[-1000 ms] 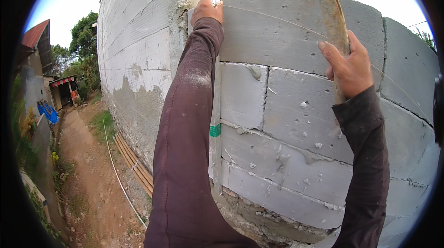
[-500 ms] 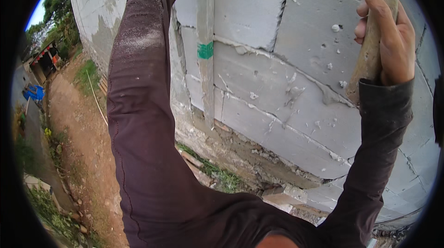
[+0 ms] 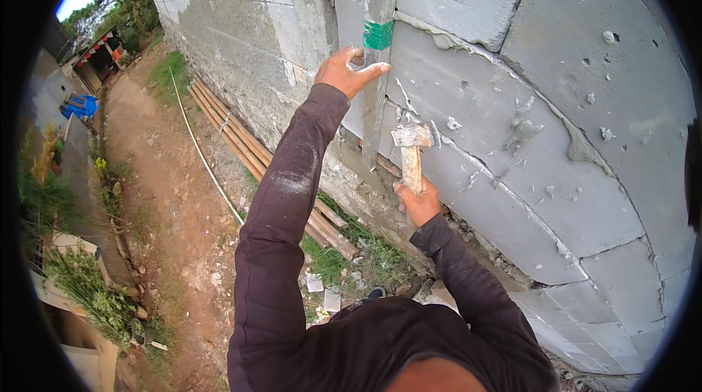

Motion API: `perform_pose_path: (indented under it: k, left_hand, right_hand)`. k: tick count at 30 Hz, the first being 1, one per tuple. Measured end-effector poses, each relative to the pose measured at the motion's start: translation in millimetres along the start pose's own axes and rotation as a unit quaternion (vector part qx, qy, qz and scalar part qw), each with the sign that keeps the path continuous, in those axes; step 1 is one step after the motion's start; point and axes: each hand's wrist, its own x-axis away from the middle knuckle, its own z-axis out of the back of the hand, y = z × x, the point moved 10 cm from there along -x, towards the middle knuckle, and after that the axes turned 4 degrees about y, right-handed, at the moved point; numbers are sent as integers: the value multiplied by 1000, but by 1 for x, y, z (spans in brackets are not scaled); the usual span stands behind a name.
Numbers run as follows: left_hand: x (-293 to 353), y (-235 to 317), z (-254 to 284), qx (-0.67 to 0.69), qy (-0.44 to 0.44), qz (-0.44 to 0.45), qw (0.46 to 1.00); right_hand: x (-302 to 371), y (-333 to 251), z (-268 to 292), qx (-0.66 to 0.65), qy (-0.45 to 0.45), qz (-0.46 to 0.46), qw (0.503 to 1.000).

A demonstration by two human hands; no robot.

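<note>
Head view, looking down a grey block wall [image 3: 556, 99] at its outer corner. Left hand [image 3: 349, 72] pressed against a long metal straightedge [image 3: 379, 48] standing upright along the corner, fingers spread flat by its green tape band [image 3: 378, 34], steadying rather than gripping. Right hand [image 3: 417, 200] closed around the lower end of a wooden-handled hammer [image 3: 412, 154]; head up, touching or just off the wall to the right of the straightedge, cannot tell which. Judgement: hammer is head-heavy and stiff, handle dusty, so a low grip gives swing but less control. Straightedge looks light, rigid, smooth and apt to slide; best held mid-length. Far left: bundled pipes [image 3: 248, 147] on the ground, dirt path [image 3: 157, 172].
</note>
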Motion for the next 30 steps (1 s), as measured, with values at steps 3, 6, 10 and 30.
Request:
perform_pose_path:
  k: [3, 6, 10, 30]
  left_hand:
    - [-4, -11, -21, -68, -56, 35, 995]
    - [-6, -10, -23, -30, -35, 22, 999]
    - [-9, 2, -22, -43, -43, 9, 998]
    - [-13, -15, -34, -22, -40, -10, 999]
  right_hand:
    - [-13, 1, -7, -67, 26, 14, 997]
    - [-26, -10, -15, -109, 63, 61, 990]
    - [-57, 8, -36, 2, 35, 66, 997]
    - [-70, 57, -32, 31, 50, 58, 997]
